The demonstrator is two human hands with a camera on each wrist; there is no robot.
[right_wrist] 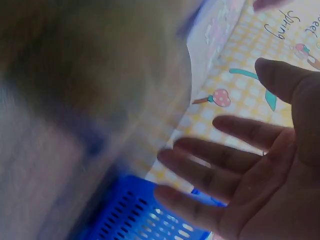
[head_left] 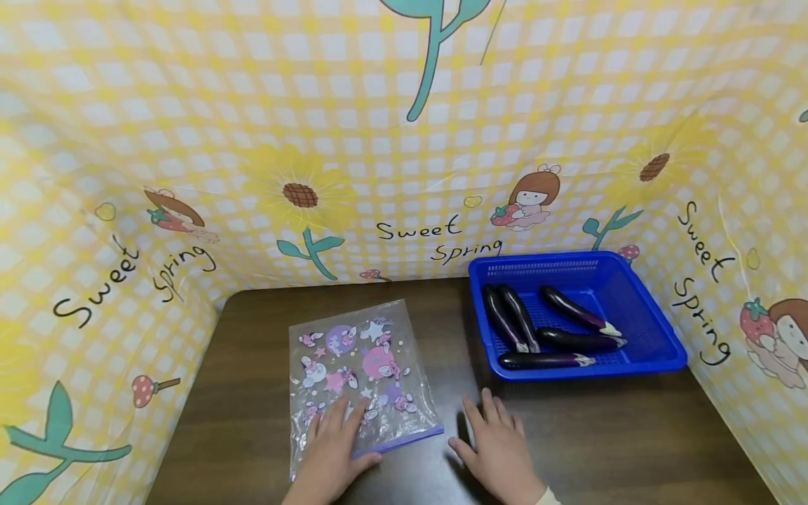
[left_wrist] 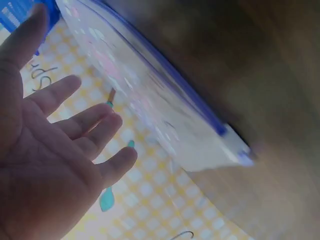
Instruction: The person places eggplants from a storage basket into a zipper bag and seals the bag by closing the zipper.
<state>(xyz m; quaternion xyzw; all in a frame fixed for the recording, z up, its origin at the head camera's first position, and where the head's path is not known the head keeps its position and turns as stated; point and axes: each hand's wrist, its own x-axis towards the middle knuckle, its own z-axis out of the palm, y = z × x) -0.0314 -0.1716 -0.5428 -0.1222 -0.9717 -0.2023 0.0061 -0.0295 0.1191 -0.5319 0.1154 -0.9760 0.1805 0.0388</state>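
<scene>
A clear plastic zip bag with pink and purple cartoon prints lies flat on the table, its purple zip edge toward me. My left hand is over the bag's near left part, fingers spread and holding nothing. In the left wrist view, the palm and the parted fingers show beside the bag. To the right of the bag, my right hand hovers with relaxed fingers, just short of the blue basket. Several dark purple eggplants lie inside that basket.
The brown wooden table is enclosed at the back and sides by a yellow checked cloth with printed flowers and lettering. The basket stands at the back right, close to the cloth.
</scene>
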